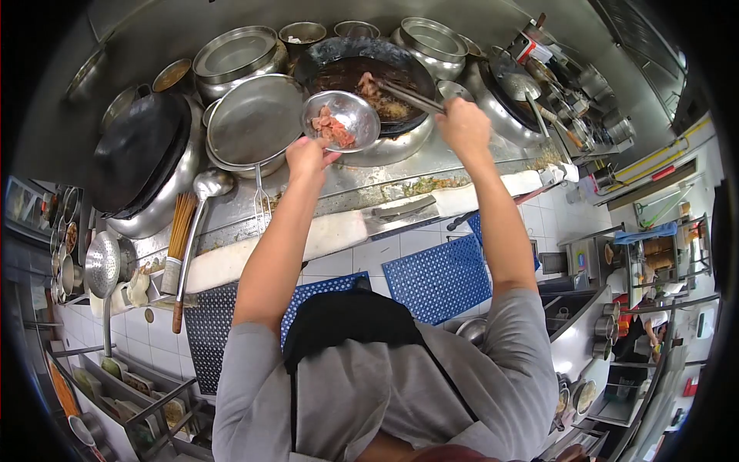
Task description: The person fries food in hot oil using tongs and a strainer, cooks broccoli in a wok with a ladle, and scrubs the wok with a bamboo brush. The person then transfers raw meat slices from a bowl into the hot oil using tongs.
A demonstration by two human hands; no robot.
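Note:
My left hand [309, 159] grips the rim of a small metal bowl [365, 115], tilted beside the wok. Pieces of raw pinkish meat [332, 128] lie in the bowl. In my right hand [464, 127] is a pair of long tongs [413, 96], reaching over the wok. Their tips are at a piece of meat [368, 82] above the dark, bubbling liquid [339, 75]. The dark wok [306, 68] sits on a round metal burner stand. My fingers partly hide the handle end of the tongs.
Left of the bowl is a large lidded pot [258, 119]. A ladle [212, 185], bamboo brush [182, 223] and perforated skimmer [102, 262] lie along the left counter. Another wok [142, 154] stands far left. At right are a skimmer [519, 87] and several containers. Blue mats [436, 279] cover the floor.

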